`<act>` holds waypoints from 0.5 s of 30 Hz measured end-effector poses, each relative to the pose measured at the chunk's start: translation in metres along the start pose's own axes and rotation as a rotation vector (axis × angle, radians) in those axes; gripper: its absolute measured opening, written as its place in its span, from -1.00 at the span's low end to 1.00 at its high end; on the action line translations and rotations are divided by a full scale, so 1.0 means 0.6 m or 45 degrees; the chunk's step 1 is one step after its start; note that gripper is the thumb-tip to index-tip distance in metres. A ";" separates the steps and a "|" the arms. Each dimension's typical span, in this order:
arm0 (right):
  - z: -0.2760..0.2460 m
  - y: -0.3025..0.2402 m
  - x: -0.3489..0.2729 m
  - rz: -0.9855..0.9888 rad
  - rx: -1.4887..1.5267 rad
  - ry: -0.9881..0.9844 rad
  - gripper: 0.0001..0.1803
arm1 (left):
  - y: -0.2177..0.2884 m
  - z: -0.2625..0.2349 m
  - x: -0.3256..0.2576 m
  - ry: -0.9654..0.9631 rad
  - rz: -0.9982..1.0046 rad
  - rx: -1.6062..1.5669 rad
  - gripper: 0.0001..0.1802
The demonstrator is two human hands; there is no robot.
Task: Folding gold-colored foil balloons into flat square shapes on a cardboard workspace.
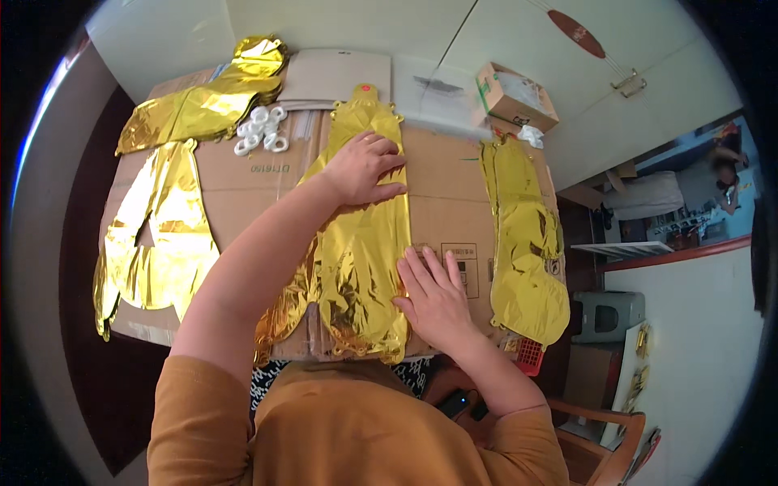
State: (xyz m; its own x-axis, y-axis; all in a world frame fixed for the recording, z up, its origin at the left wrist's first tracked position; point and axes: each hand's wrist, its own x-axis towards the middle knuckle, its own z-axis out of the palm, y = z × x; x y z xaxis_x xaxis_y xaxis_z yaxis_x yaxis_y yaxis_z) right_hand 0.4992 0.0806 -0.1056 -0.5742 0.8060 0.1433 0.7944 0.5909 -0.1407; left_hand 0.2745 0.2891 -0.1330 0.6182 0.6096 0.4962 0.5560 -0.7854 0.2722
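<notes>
Both of your hands lie flat, fingers spread, on the centre gold foil balloon atop the cardboard sheet — left hand near its top, right hand at its lower right edge — while smoothing looks unfinished, as creases remain.

My left hand is stretched far forward, palm down, fingers spread flat. My right hand sits nearer my body, also palm down, fingers together and pointing forward-left. Both forearms bare, sleeves at elbows.
</notes>
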 end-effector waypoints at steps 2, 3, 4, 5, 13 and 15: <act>-0.006 -0.007 -0.019 -0.030 -0.013 -0.017 -0.29 | 0.000 0.003 0.002 0.029 -0.008 0.018 -0.43; -0.010 -0.011 -0.027 -0.045 -0.018 -0.022 -0.29 | 0.000 0.003 0.001 0.028 -0.008 0.024 -0.43; -0.017 -0.018 -0.035 -0.066 -0.023 -0.039 -0.31 | -0.001 0.003 -0.001 0.027 -0.007 0.030 -0.42; -0.021 -0.021 -0.043 -0.072 -0.016 -0.056 -0.31 | -0.002 0.006 0.002 0.032 0.005 0.032 -0.42; -0.039 -0.013 -0.068 -0.146 0.318 -0.031 -0.49 | -0.004 0.006 -0.002 0.004 -0.011 0.012 -0.43; -0.040 0.025 -0.048 -0.070 0.488 0.038 -0.54 | -0.004 0.003 -0.003 -0.015 -0.025 -0.002 -0.41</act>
State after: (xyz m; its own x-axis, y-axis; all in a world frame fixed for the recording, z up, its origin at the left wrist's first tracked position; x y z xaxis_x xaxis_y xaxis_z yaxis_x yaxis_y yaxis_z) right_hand 0.5323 0.0653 -0.0885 -0.6035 0.7748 0.1886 0.6275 0.6073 -0.4872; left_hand 0.2729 0.2903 -0.1361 0.6136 0.6264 0.4807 0.5672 -0.7732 0.2835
